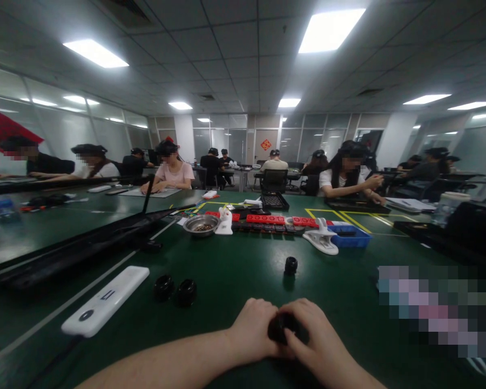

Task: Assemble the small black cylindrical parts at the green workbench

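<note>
Both my hands meet low at the front of the green table, around a black round part (278, 328). My left hand (254, 325) is closed against its left side, back of the hand up. My right hand (316, 334) curls over it from the right, with the thumb across the near side. Much of the part is hidden by the fingers. Just beyond the hands stands a small black cylindrical part (291, 265). Two more black round parts, a left one (163, 287) and a right one (186, 292), sit side by side to the left.
A white power strip (105, 302) lies at left, near a long black frame (89, 243). Farther back are a metal bowl (201, 226) of small pieces, red strips (265, 219), a white clamp (323, 237) and a blue tray (350, 236). Several people sit at tables beyond.
</note>
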The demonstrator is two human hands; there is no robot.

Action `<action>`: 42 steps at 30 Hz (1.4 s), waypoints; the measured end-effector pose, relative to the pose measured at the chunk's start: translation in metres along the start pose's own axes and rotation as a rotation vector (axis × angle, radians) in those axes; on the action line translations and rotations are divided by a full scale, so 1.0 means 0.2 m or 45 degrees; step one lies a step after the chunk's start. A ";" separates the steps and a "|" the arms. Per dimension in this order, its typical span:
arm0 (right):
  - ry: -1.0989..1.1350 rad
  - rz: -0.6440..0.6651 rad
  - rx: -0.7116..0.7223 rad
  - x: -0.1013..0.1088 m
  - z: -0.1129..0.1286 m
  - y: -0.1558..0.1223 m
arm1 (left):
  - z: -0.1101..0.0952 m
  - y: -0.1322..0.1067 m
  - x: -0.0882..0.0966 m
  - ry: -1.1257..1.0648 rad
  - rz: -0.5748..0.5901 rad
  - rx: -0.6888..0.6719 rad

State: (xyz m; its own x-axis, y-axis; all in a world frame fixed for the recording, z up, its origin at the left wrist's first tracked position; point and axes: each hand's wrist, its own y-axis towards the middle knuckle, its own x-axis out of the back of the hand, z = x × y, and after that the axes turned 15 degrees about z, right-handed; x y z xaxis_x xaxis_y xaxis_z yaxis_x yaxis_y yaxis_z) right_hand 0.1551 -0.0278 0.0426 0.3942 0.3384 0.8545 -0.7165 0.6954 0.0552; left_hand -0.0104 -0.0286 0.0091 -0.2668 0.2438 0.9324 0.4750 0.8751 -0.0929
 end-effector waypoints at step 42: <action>-0.106 -0.048 -0.082 -0.01 -0.03 0.01 | 0.00 0.00 0.00 -0.026 0.017 0.027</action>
State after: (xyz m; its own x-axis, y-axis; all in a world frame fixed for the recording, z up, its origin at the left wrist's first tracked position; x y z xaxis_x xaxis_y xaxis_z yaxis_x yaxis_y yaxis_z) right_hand 0.1566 -0.0239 0.0377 0.3692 0.2592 0.8925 -0.6626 0.7468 0.0572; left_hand -0.0101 -0.0292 0.0084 -0.2776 0.2635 0.9239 0.4608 0.8803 -0.1126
